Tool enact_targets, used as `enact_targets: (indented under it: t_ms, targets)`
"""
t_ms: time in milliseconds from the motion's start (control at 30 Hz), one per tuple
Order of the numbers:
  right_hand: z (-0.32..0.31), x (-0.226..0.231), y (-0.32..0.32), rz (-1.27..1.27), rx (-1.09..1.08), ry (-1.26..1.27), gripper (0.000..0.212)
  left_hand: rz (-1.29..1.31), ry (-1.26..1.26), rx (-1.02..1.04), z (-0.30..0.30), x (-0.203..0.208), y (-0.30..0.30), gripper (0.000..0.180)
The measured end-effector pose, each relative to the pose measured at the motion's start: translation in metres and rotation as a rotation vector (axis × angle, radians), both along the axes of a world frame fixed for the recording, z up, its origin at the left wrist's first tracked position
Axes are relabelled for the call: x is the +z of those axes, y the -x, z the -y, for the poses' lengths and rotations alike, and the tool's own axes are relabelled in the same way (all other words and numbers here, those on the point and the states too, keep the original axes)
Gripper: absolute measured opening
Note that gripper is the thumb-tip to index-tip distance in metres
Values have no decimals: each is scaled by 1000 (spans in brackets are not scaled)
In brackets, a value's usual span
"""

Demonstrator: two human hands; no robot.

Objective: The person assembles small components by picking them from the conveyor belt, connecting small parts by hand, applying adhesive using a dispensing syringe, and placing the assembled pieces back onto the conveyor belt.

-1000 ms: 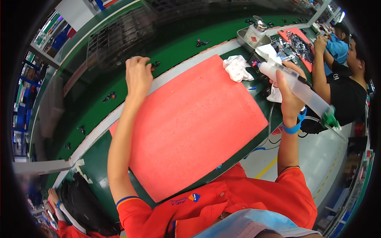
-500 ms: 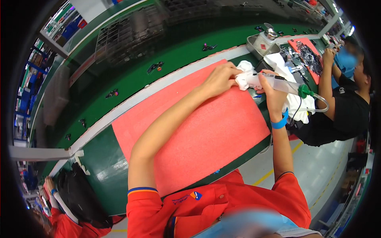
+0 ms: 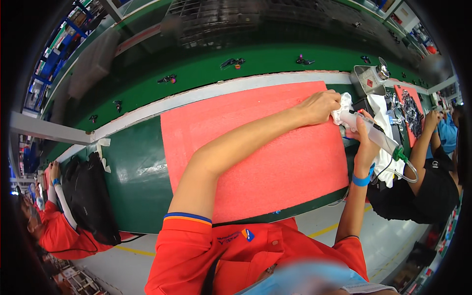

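Note:
Over the far right corner of a pink-red foam mat (image 3: pixel 260 157), my left hand (image 3: pixel 320 106) has its fingers closed on a crumpled white cloth (image 3: pixel 345 102). The cloth is pressed to the front end of a clear dispensing syringe (image 3: pixel 377 135). My right hand (image 3: pixel 364 147) wraps round the syringe barrel, with a blue band on the wrist. A green cap (image 3: pixel 399 153) closes the syringe's rear end, and a clear tube (image 3: pixel 416 173) curves away from it. The syringe's tip is hidden by the cloth.
Beyond the mat runs a green conveyor belt (image 3: pixel 275 61) carrying small dark parts. A metal canister (image 3: pixel 369 78) stands at the back right, beside white cloths and a second red mat (image 3: pixel 400 91) with dark parts. A co-worker in black (image 3: pixel 418 196) sits at right; a black bag (image 3: pixel 91 199) lies left.
The view has shifted, so the mat, canister and belt parts sit differently in the picture. Both hands keep their hold on the cloth and the syringe.

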State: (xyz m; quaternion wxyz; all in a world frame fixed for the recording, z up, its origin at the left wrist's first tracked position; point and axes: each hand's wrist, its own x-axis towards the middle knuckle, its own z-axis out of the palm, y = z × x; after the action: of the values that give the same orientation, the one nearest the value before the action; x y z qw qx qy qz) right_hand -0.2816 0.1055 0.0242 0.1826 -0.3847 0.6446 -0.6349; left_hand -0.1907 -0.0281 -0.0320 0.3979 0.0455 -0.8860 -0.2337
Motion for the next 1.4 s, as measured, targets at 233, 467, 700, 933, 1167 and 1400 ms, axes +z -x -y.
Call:
enact_targets:
  t_ms: [233,467,700,933,1167,1400]
  targets:
    - [-24,59,-10,-235,-321,375,33,-39,-36,14,-1,1,-3,11]
    - [-2,55,-47,-106,-226,642,42,267,-336,-128,1,27,-33,27]
    - [13,25,-53,-52,-122,460,42,291,-172,462,59,56,-89,21]
    - [13,19,-59,43,6,415,41,568,32,715,77,27,-17,16]
    - [18,14,-63,31,27,379,39,348,-56,591,87,34,-40,11]
    - [13,15,-68,38,100,349,39,244,-863,239,19,67,-136,14]
